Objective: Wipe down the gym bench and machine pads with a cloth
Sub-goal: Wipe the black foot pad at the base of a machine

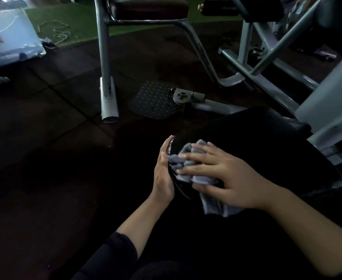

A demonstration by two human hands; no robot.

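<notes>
A black machine pad (257, 142) fills the lower right of the head view. My right hand (232, 174) lies on top of a crumpled grey-blue cloth (188, 166) and presses it against the pad's near end with spread fingers. The cloth's tail hangs below my palm. My left hand (164, 174) rests flat against the pad's left rim with straight fingers, touching the edge of the cloth. Another dark padded seat (149, 9) sits on a grey frame at the top centre.
A grey frame post (105, 63) stands on dark rubber floor tiles ahead. A perforated metal footplate (154, 102) lies on the floor beyond the pad. Grey machine bars (267, 63) cross the upper right. A pale plastic-covered object (8, 37) and loose cord (61, 33) lie at the upper left.
</notes>
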